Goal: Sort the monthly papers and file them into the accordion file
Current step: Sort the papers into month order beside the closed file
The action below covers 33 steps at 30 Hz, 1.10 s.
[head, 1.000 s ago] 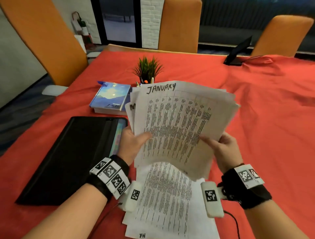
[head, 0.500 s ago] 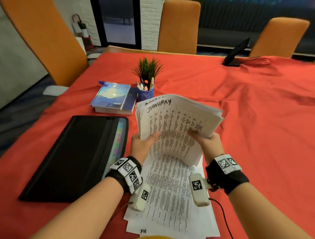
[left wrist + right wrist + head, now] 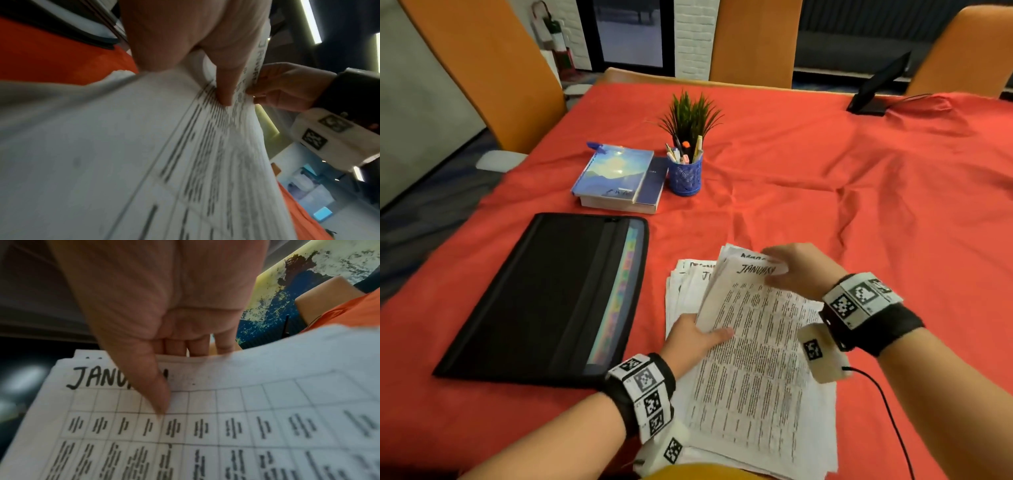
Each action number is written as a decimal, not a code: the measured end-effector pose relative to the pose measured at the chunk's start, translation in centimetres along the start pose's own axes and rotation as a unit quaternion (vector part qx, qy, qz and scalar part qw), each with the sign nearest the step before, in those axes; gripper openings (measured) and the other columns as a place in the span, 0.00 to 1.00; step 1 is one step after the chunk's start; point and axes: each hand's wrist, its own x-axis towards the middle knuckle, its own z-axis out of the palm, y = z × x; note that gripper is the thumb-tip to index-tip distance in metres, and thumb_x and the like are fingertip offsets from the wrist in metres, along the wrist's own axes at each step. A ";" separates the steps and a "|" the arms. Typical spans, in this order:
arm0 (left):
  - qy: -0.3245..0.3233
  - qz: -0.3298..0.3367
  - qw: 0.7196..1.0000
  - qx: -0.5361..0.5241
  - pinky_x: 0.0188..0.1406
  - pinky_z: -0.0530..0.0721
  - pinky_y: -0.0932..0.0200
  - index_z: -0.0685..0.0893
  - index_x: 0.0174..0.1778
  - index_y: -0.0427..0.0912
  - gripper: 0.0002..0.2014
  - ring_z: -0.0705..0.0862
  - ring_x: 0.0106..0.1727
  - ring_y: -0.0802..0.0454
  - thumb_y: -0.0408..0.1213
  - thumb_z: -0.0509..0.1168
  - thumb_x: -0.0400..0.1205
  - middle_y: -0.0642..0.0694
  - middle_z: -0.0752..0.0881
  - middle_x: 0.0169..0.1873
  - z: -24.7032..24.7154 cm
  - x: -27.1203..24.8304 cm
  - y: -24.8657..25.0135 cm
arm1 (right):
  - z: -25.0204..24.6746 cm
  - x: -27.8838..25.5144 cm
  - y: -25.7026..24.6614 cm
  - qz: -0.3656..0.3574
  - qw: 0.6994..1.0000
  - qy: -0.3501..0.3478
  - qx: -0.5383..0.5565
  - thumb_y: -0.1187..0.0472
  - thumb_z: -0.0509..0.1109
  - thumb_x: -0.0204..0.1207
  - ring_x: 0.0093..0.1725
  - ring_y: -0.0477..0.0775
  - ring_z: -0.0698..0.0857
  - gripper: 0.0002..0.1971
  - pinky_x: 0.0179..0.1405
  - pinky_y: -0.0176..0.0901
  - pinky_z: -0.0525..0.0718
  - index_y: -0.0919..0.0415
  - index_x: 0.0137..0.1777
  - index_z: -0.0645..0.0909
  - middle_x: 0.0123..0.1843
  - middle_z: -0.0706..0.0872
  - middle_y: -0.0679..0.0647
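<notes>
Red cloth covers the surface, with orange chairs and a white brick wall behind it.

Seen from the head, the stack of monthly papers lies on the cloth near the person, the sheet headed JANUARY on top, and the black accordion file lies flat just left of it, its coloured tabs along the right edge. Both hands hold the top sheets: the left hand pinches the left edge, thumb on top, and the right hand pinches the far corner. Only the right wrist view shows the gridded table under the heading, with the thumb across the word and fingers beneath. Farther off stand stacked books, a blue pen cup, a small plant and a dark tablet.
</notes>
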 end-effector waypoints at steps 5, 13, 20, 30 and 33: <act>0.045 -0.002 0.998 -0.035 0.45 0.80 0.58 0.88 0.45 0.47 0.21 0.85 0.47 0.54 0.61 0.62 0.77 0.51 0.89 0.43 -3.6 3.0 1.6 | 3.4 0.3 1.3 -0.023 0.998 0.053 0.004 0.65 0.72 0.72 0.47 0.58 0.86 0.07 0.40 0.37 0.71 0.64 0.49 0.85 0.43 0.87 0.56; 0.049 0.031 0.938 0.343 0.32 0.66 0.59 0.77 0.35 0.44 0.09 0.71 0.33 0.51 0.40 0.69 0.77 0.51 0.71 0.30 -4.7 8.8 0.7 | 8.3 -0.7 0.7 -0.106 0.991 0.074 -0.016 0.66 0.70 0.70 0.44 0.58 0.85 0.09 0.37 0.44 0.80 0.58 0.50 0.85 0.41 0.86 0.54; 0.092 0.061 0.946 0.306 0.44 0.78 0.56 0.79 0.47 0.41 0.08 0.77 0.42 0.51 0.36 0.71 0.75 0.48 0.80 0.40 -3.3 9.5 0.2 | 9.8 -0.9 1.7 -0.115 0.984 0.134 0.030 0.70 0.75 0.63 0.36 0.59 0.86 0.09 0.29 0.48 0.86 0.58 0.42 0.88 0.37 0.86 0.53; 0.057 -0.011 0.993 -0.107 0.58 0.82 0.45 0.74 0.62 0.34 0.11 0.85 0.52 0.42 0.28 0.59 0.84 0.33 0.85 0.56 -2.5 9.0 2.4 | 5.7 1.6 2.9 -0.108 0.988 0.102 0.052 0.72 0.78 0.63 0.48 0.62 0.86 0.06 0.50 0.56 0.84 0.66 0.41 0.88 0.55 0.84 0.65; -0.017 -0.006 0.996 -0.092 0.55 0.84 0.48 0.75 0.65 0.33 0.13 0.85 0.54 0.41 0.26 0.59 0.84 0.34 0.85 0.57 -2.6 8.2 2.4 | 6.7 1.8 2.8 -0.115 0.989 0.087 0.022 0.72 0.79 0.61 0.63 0.72 0.78 0.08 0.63 0.66 0.74 0.65 0.40 0.89 0.65 0.80 0.69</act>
